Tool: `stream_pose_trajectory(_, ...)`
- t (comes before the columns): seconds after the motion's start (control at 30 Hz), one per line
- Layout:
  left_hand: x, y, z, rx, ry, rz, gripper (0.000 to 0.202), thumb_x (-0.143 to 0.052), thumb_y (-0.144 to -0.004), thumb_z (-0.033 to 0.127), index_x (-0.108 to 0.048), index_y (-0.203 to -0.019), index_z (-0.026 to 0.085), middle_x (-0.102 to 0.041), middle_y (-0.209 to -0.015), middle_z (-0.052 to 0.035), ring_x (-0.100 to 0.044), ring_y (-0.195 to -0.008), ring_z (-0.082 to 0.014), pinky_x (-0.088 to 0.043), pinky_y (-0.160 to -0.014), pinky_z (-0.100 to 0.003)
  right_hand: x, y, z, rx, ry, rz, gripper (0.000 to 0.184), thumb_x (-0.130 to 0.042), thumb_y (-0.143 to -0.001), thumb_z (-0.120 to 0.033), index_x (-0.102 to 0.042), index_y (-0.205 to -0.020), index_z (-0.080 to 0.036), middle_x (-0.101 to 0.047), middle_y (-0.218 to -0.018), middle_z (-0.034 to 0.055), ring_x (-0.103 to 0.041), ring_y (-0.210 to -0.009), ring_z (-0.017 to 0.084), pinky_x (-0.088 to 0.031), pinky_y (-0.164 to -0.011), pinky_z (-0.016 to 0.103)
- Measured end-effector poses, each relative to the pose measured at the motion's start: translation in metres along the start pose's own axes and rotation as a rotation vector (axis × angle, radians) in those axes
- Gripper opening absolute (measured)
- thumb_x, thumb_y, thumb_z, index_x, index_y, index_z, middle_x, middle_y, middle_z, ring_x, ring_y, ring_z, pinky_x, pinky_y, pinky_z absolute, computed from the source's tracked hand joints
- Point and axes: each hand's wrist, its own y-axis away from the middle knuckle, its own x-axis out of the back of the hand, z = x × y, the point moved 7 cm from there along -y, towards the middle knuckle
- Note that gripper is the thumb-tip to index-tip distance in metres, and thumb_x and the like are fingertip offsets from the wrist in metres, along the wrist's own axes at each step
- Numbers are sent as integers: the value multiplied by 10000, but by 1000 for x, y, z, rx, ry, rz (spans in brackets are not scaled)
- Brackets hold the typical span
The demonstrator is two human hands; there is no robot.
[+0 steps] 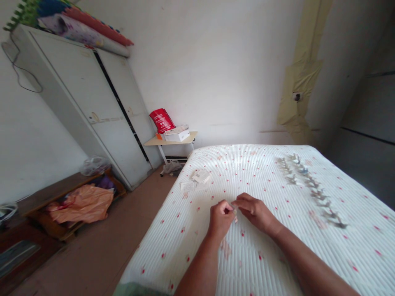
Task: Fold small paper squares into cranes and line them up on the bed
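Note:
My left hand (221, 218) is closed in a pinch on a small piece of folded paper (235, 214), mostly hidden by the fingers. From the other side my right hand (254, 212) meets it, fingers bent and pressed together at the same piece. Both hands are just above the quilted bed cover (256, 263). Beyond them to the left lies a loose stack of printed paper squares (201, 176). Off to the right stand several small folded paper figures (317, 191) in rows, blurred, like little birds.
A small side table (151, 142) with a red bag (162, 120) and a white box (177, 136) stands past the bed's far left corner. A tall cabinet (77, 90) and a low wooden unit with an orange plastic bag (82, 203) line the left wall.

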Motion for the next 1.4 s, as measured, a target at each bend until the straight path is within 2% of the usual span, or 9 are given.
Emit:
stream_pose_trajectory(0.1, 1, 0, -1, 5, -9, 7, 88, -533, -650, 144, -491, -576, 166, -557, -475, 43, -555, -466, -98, -380, -471, -172, -1, -1, -7, 45, 186, -34, 271, -399, -877, -201, -668, -906, -215, -592, -867, 73, -558, -759, 141, -424, -652, 241)
stream_pose_trajectory(0.27, 0, -1, -5, 1, 18, 2, 54, -526, -650, 137, -514, -604, 162, -565, -500, 40, -559, -480, -99, -388, -479, -173, -2, -1, -7, 76, 304, -14, 268, -424, -878, -215, -631, -711, -185, -560, -742, 48, -510, -662, 132, -381, -597, 230)
stream_pose_trajectory(0.37, 0, -1, -5, 18, 38, 11, 57, -533, -648, 147, -507, -600, 164, -557, -485, 44, -557, -469, -100, -388, -472, -174, -3, -1, -8, 104, 377, -19, 280, -417, -876, -190, -597, -662, -179, -543, -710, 40, -483, -636, 130, -352, -579, 232)
stream_pose_trajectory(0.53, 1, -2, -3, 1, 8, 16, 59, -506, -645, 135, -514, -597, 168, -557, -489, 45, -557, -471, -99, -380, -469, -175, -4, -2, -11, 82, 447, -18, 265, -410, -852, -154, -581, -652, -176, -533, -680, 33, -477, -614, 126, -330, -566, 232)
stream_pose_trajectory(0.67, 2, -2, -2, -43, -60, 37, 89, -471, -644, 112, -526, -607, 171, -557, -496, 49, -559, -482, -99, -381, -491, -178, -5, -1, -4, -55, 384, -2, 205, -416, -827, -157, -571, -693, -170, -537, -697, 30, -507, -624, 124, -338, -572, 223)
stream_pose_trajectory(0.8, 4, -1, 6, -105, -135, 65, 122, -444, -652, 96, -527, -608, 174, -567, -534, 45, -552, -504, -91, -382, -520, -178, -7, 1, -1, -153, 360, 7, 222, -394, -817, -146, -542, -655, -178, -525, -668, 18, -511, -613, 122, -335, -574, 225)
stream_pose_trajectory(1.0, 8, -1, 16, -164, -250, 102, 133, -452, -647, 87, -526, -577, 171, -568, -554, 34, -512, -522, -86, -366, -535, -179, -10, -1, -11, -74, 497, -11, 231, -391, -838, -189, -565, -687, -176, -543, -699, 34, -502, -609, 122, -315, -557, 231)
stream_pose_trajectory(1.17, 7, -1, 16, -160, -268, 99, 125, -460, -647, 83, -536, -591, 165, -566, -563, 34, -494, -533, -84, -357, -533, -176, -9, -3, -14, -34, 588, 43, 324, -369, -882, -238, -581, -648, -164, -556, -657, 39, -491, -564, 111, -290, -534, 234)
stream_pose_trajectory(1.4, 7, 0, 21, -183, -261, 133, 138, -453, -649, 74, -542, -585, 157, -570, -570, 27, -497, -545, -83, -362, -541, -174, -7, -2, -20, -75, 672, 115, 344, -360, -894, -242, -581, -647, -152, -567, -646, 32, -491, -539, 98, -254, -519, 234)
